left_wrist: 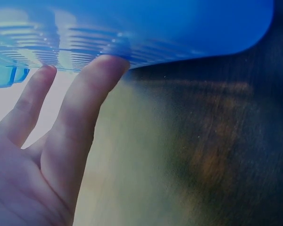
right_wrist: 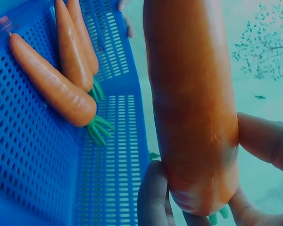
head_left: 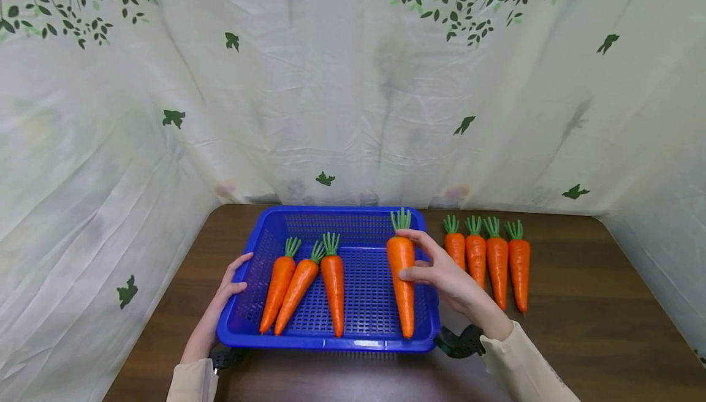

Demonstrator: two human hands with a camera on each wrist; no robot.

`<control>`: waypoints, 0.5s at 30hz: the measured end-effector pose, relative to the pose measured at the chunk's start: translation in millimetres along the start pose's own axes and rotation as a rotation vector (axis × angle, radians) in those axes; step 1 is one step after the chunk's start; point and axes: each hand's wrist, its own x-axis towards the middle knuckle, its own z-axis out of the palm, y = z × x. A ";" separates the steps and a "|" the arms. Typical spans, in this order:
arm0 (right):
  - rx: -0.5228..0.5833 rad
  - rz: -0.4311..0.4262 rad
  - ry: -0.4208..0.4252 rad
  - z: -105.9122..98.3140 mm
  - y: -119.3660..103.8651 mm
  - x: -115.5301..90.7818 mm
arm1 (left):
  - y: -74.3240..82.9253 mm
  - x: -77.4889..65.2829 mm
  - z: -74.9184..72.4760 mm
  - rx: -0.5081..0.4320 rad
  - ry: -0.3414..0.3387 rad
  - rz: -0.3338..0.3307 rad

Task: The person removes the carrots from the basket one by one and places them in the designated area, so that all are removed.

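Note:
A blue plastic basket [head_left: 331, 343] with perforated walls stands on the table. My right hand [head_left: 449, 276] pinches an orange carrot [head_left: 405, 307] with green stalks up, over the basket's right side. The right wrist view shows thumb and fingers around the thick end of this carrot [right_wrist: 191, 94]. Three more carrots [head_left: 333, 288] lie in the left half of the basket. At the basket's left wall is my left hand [head_left: 219, 301], its fingertips touching the outside. In the left wrist view its fingers [left_wrist: 68, 127] reach fairly straight to the blue wall.
Several carrots [head_left: 519, 267] lie in a row on the brown wooden table [head_left: 584, 310], right of the basket and partly behind my right forearm. A pale cloth [head_left: 353, 114] printed with leaves and birds hangs behind the table and along both sides.

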 end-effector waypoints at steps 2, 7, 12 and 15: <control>0.005 0.004 -0.003 -2.2 -0.1 -1.8 | -0.3 0.0 -0.1 -0.001 0.000 0.005; -0.008 0.011 0.001 -8.3 0.4 -5.1 | -0.4 -0.1 -0.2 -0.010 -0.002 0.005; -0.027 0.009 0.014 -13.8 1.9 -9.3 | -0.3 -0.2 -0.2 0.000 0.001 0.005; -0.036 0.009 0.018 -16.3 3.2 -11.9 | -2.2 1.2 -1.7 -0.001 -0.022 0.036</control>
